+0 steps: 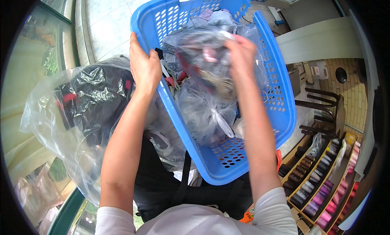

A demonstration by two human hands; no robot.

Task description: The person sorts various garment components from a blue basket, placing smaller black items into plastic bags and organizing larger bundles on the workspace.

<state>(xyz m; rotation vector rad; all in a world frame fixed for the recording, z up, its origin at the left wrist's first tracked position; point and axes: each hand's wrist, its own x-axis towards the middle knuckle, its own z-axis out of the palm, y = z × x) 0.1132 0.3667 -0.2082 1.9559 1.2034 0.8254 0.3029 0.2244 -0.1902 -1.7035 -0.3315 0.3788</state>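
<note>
A blue plastic laundry basket (213,177) with perforated walls is tilted in front of me. My left hand (143,64) grips its left rim, thumb inside the edge. Over the basket, my right hand (242,50) pinches the top of a clear plastic bag (204,55) of mixed dark, red and pale contents, blurred by motion. Beneath it lies a clear bag with a knotted neck (207,113), holding whitish material. Farther back in the basket are bundled grey and lilac fabrics (218,17). The held bag hides part of the basket's middle.
A large clear bag of dark items (91,95) stands left of the basket. At the right, a wooden rack (317,174) carries several rows of thread spools, below a dark stool or chair (329,113). A window (33,67) lines the far left.
</note>
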